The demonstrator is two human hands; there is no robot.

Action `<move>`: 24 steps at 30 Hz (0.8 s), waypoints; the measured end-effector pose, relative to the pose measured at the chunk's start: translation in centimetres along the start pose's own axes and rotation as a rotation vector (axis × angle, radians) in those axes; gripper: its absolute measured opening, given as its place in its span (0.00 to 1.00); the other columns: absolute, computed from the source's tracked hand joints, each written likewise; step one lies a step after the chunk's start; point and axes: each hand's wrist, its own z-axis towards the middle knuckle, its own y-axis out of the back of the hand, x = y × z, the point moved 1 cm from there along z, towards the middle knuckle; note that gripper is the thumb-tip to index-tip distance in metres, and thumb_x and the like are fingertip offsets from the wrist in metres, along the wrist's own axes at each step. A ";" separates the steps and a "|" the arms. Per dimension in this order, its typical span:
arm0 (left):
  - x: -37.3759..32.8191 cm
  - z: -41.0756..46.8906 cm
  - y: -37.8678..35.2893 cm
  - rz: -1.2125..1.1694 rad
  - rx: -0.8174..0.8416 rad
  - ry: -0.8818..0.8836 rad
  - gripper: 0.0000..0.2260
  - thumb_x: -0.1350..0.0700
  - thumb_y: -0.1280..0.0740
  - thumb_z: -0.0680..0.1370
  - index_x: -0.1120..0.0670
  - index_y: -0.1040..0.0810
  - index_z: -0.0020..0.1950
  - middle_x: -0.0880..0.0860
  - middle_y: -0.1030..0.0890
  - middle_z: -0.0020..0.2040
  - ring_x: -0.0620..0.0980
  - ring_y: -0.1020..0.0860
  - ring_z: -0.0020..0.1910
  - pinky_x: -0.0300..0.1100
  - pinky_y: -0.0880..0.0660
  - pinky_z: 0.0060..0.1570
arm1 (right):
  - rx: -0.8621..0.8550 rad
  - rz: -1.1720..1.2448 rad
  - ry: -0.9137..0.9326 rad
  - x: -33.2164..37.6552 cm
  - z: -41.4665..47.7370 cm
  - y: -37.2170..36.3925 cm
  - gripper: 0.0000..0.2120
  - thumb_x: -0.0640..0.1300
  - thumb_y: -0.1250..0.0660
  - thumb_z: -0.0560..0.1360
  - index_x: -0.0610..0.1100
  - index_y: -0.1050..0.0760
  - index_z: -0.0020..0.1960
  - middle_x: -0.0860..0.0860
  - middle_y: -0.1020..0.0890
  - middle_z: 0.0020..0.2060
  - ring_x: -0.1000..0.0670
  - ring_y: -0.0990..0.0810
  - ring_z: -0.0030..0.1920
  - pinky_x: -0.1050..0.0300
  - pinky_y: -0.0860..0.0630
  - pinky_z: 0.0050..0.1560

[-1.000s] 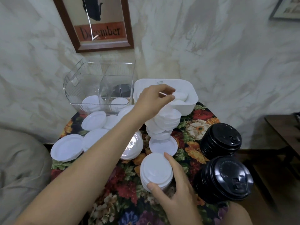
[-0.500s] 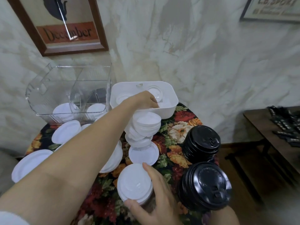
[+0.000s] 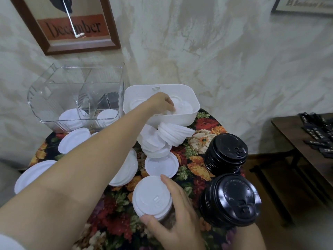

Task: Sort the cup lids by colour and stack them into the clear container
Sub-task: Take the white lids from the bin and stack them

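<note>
My left hand (image 3: pixel 163 102) reaches into the white bin (image 3: pixel 187 118) and pinches a white lid (image 3: pixel 182 107) lying inside it. My right hand (image 3: pixel 177 212) grips a stack of white lids (image 3: pixel 152 196) at the near side of the table. A leaning pile of white lids (image 3: pixel 167 137) stands in front of the bin. Two stacks of black lids (image 3: pixel 226 153) (image 3: pixel 230 199) sit on the right. The clear container (image 3: pixel 75 98) stands at the back left with white lids (image 3: pixel 71 118) in its compartments.
Loose white lids (image 3: pixel 73 140) and one at the left edge (image 3: pixel 33 175) lie on the floral tablecloth (image 3: pixel 198 168). A dark side table (image 3: pixel 306 141) with black items stands at the right. A framed picture (image 3: pixel 72 27) hangs on the wall.
My left hand has gone from above the leaning pile down into the white bin. The leaning pile has tilted further right. My right hand keeps holding its stack.
</note>
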 end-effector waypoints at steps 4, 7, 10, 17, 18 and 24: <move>0.0 0.0 0.2 -0.018 -0.031 -0.029 0.03 0.60 0.27 0.78 0.55 0.20 0.49 0.46 0.21 0.42 0.46 0.24 0.45 0.32 0.30 0.40 | 0.002 0.000 -0.005 0.1 -0.1 0.1 0.37 0.72 0.32 0.68 0.68 0.41 0.74 0.77 0.41 0.73 0.69 0.40 0.74 0.78 0.41 0.64; -0.3 0.0 0.0 0.033 0.021 -0.048 0.13 0.52 0.25 0.77 0.54 0.20 0.59 0.49 0.19 0.52 0.46 0.22 0.50 0.35 0.31 0.44 | -0.005 0.002 -0.002 0.1 -0.1 0.1 0.37 0.71 0.31 0.68 0.68 0.40 0.73 0.77 0.41 0.73 0.68 0.40 0.75 0.78 0.41 0.64; -1.0 0.0 -0.4 0.174 0.114 -0.043 0.24 0.44 0.26 0.78 0.52 0.24 0.71 0.50 0.21 0.65 0.51 0.23 0.63 0.42 0.29 0.60 | -0.002 0.001 -0.004 0.0 0.0 0.0 0.37 0.71 0.31 0.68 0.68 0.40 0.74 0.77 0.41 0.73 0.68 0.40 0.75 0.77 0.41 0.65; -1.3 0.2 -1.0 0.199 0.081 -0.072 0.18 0.49 0.24 0.76 0.48 0.20 0.64 0.47 0.19 0.55 0.50 0.20 0.56 0.41 0.26 0.54 | 0.012 0.013 -0.009 0.1 -0.1 0.1 0.38 0.70 0.31 0.67 0.69 0.41 0.74 0.77 0.42 0.73 0.69 0.41 0.75 0.79 0.42 0.64; -1.3 0.1 -0.9 0.160 0.053 -0.083 0.16 0.50 0.24 0.76 0.49 0.20 0.62 0.46 0.20 0.52 0.49 0.20 0.53 0.39 0.27 0.48 | 0.013 0.015 -0.010 0.1 -0.2 0.1 0.38 0.70 0.31 0.67 0.69 0.41 0.74 0.77 0.42 0.73 0.69 0.41 0.75 0.79 0.42 0.64; -1.6 -1.7 0.8 -0.037 -0.206 -0.136 0.11 0.49 0.27 0.77 0.47 0.20 0.58 0.48 0.18 0.48 0.50 0.20 0.46 0.42 0.26 0.44 | 0.007 0.029 -0.016 0.1 -0.4 0.1 0.38 0.68 0.30 0.67 0.68 0.40 0.74 0.76 0.39 0.72 0.68 0.39 0.74 0.78 0.41 0.64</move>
